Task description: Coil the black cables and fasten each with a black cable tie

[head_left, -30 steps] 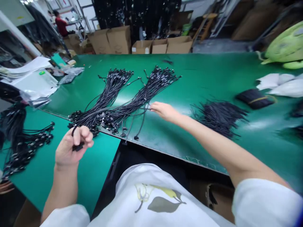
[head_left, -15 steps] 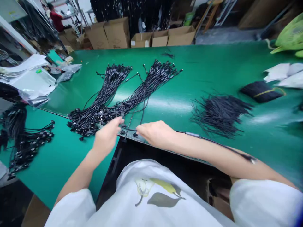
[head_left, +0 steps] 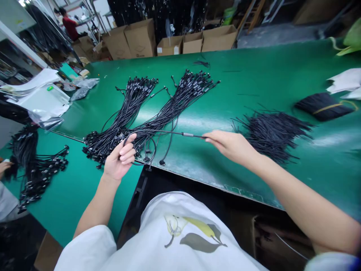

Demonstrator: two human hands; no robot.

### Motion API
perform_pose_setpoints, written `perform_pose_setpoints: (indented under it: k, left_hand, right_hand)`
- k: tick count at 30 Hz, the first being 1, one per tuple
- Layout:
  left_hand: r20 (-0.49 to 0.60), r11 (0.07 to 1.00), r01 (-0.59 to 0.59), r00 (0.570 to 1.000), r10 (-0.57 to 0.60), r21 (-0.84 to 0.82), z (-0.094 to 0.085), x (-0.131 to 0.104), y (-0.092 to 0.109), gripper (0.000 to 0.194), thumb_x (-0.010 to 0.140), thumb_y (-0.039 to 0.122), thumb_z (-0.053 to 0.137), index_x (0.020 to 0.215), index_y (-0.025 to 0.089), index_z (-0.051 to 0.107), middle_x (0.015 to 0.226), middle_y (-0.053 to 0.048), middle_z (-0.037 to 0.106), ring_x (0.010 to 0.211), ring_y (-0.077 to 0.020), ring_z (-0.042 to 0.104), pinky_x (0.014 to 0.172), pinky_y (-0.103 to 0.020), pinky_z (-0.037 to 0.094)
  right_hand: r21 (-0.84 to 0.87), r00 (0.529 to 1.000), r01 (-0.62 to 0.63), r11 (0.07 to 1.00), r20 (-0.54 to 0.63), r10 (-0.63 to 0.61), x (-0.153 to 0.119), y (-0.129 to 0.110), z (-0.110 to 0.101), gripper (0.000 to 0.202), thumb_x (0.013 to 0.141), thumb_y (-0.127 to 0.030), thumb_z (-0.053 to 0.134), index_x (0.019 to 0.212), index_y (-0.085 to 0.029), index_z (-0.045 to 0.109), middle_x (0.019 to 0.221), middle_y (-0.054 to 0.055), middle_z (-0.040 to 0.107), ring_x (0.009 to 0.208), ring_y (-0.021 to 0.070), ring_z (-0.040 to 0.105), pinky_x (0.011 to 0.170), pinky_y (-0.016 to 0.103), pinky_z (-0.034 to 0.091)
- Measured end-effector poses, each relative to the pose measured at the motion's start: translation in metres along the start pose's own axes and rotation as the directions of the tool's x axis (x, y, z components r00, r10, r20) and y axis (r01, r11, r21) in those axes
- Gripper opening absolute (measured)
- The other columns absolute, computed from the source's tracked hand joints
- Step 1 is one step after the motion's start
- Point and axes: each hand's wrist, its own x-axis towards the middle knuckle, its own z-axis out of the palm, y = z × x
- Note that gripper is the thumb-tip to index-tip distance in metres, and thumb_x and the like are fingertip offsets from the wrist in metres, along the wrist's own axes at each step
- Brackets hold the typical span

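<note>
A black cable point(head_left: 175, 132) with a grey sleeve runs nearly straight between my two hands, above the green table. My left hand point(head_left: 120, 158) has its fingers curled round one part, where the cable bends into a loop. At the other end my right hand point(head_left: 225, 142) pinches it just past the grey sleeve; the tip is hidden in the fingers. Behind and beside my left hand lie two bundles of black cables point(head_left: 169, 109), with small connectors at both ends. A few cable ends hang near the table's front edge.
Right of my right hand lies a pile of short black ties point(head_left: 276, 135), with a banded black bundle point(head_left: 324, 106) beyond it. More cables point(head_left: 42, 165) lie on the left table, where another person's hand point(head_left: 4, 167) shows. Cardboard boxes point(head_left: 139, 39) stand behind the table.
My right hand has moved right and away from my left hand, drawing the cable out straight. The cable end that lay along my right forearm is now between the hands. Another person's hand has appeared at left.
</note>
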Motion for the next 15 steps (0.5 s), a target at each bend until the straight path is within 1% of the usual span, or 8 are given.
perform_pose_setpoints:
  k: [2,4,6,8,10,12,14,15]
  left_hand:
    - [-0.042,0.999,-0.038,0.998,0.039,0.019,0.001,0.007,-0.001,0.03,0.09,0.019,0.055,0.118,0.008,0.061,0.054,0.008,0.036,0.041,-0.0029,0.032,0.039,-0.009,0.032]
    - [-0.082,0.989,-0.079,0.993,0.089,0.125,0.001,0.018,-0.009,0.029,0.089,0.021,0.059,0.116,0.01,0.062,0.051,0.009,0.037,0.041,-0.0029,0.034,0.039,-0.011,0.032]
    - [-0.13,0.95,-0.133,0.976,0.175,0.281,0.001,0.03,-0.024,0.027,0.087,0.027,0.063,0.11,0.011,0.064,0.051,0.008,0.041,0.042,-0.0034,0.039,0.041,-0.012,0.033]
    - [-0.138,0.884,-0.157,0.961,0.24,0.44,0.004,0.038,-0.045,0.028,0.087,0.037,0.062,0.102,0.013,0.064,0.056,0.005,0.053,0.048,-0.0058,0.05,0.047,-0.015,0.039]
    - [-0.056,0.783,-0.151,0.972,0.23,0.604,0.011,0.041,-0.067,0.032,0.089,0.045,0.056,0.101,0.016,0.063,0.074,-0.002,0.066,0.066,-0.0117,0.063,0.06,-0.021,0.048]
    - [0.112,0.621,-0.168,0.985,0.127,0.765,0.018,0.038,-0.086,0.034,0.089,0.048,0.054,0.101,0.017,0.064,0.093,-0.008,0.07,0.088,-0.0184,0.066,0.077,-0.029,0.051]
    - [0.259,0.477,-0.211,0.965,-0.037,0.853,0.023,0.033,-0.098,0.032,0.088,0.047,0.056,0.096,0.017,0.065,0.095,-0.008,0.07,0.092,-0.0203,0.064,0.083,-0.031,0.048]
    - [0.299,0.454,-0.217,0.947,-0.116,0.864,0.024,0.031,-0.102,0.031,0.089,0.047,0.056,0.091,0.017,0.065,0.088,-0.006,0.069,0.086,-0.0193,0.064,0.08,-0.03,0.047]
  right_hand:
    - [-0.136,0.999,0.043,0.99,-0.025,-0.046,-0.011,-0.01,0.003,0.035,0.099,-0.029,0.035,0.11,-0.016,0.065,0.085,0.006,0.07,0.07,0.0152,0.061,0.057,0.025,0.034]
    - [-0.253,0.997,0.076,0.964,-0.006,-0.08,-0.018,-0.027,0.005,0.033,0.099,-0.029,0.037,0.107,-0.016,0.066,0.074,0.005,0.067,0.061,0.0146,0.058,0.053,0.027,0.027]
    - [-0.283,0.991,0.12,0.952,0.098,-0.095,-0.022,-0.046,0.008,0.029,0.097,-0.026,0.04,0.095,-0.015,0.067,0.068,0.005,0.065,0.058,0.0142,0.056,0.052,0.028,0.023]
    - [-0.223,0.955,0.168,0.96,0.279,-0.102,-0.022,-0.067,0.011,0.025,0.094,-0.019,0.044,0.081,-0.014,0.064,0.065,0.005,0.063,0.054,0.0133,0.055,0.051,0.028,0.02]
    - [-0.101,0.883,0.214,0.972,0.445,-0.148,-0.019,-0.086,0.012,0.023,0.091,-0.015,0.045,0.076,-0.014,0.062,0.064,0.004,0.063,0.052,0.0126,0.055,0.05,0.028,0.019]
    - [0.014,0.849,0.217,0.976,0.491,-0.196,-0.013,-0.098,0.007,0.022,0.092,-0.018,0.045,0.078,-0.014,0.062,0.066,0.004,0.064,0.052,0.0126,0.055,0.05,0.027,0.02]
    - [0.109,0.886,0.162,0.981,0.421,-0.194,-0.006,-0.101,-0.003,0.026,0.095,-0.024,0.043,0.08,-0.015,0.063,0.07,0.005,0.065,0.057,0.013,0.056,0.052,0.025,0.024]
    - [0.168,0.916,0.122,0.978,0.361,-0.176,-0.002,-0.098,-0.006,0.028,0.096,-0.027,0.043,0.079,-0.015,0.063,0.072,0.005,0.065,0.059,0.0129,0.056,0.053,0.024,0.026]
